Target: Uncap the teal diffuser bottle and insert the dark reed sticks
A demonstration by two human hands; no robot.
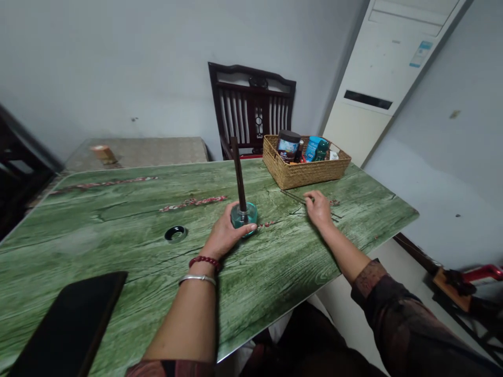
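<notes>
My left hand (226,232) is wrapped round a teal glass diffuser bottle (244,226) standing on the green wood-patterned table. Out of its neck rises a tight bundle of dark reed sticks (239,175), nearly upright. To the right, my right hand (318,208) is low over the tabletop, its fingers pinched on a thin dark reed stick (293,197). Another stick end (337,215) shows just right of that hand; whether it is the same stick I cannot tell. Left of the bottle lies a small black ring-shaped piece (175,234).
A wicker basket (310,175) with a dark-lidded jar (288,145) and bottles stands at the table's back right. A black flat slab (68,324) lies at the front left. Behind are a dark wooden chair (255,110) and a low surface with an orange-brown object (104,154).
</notes>
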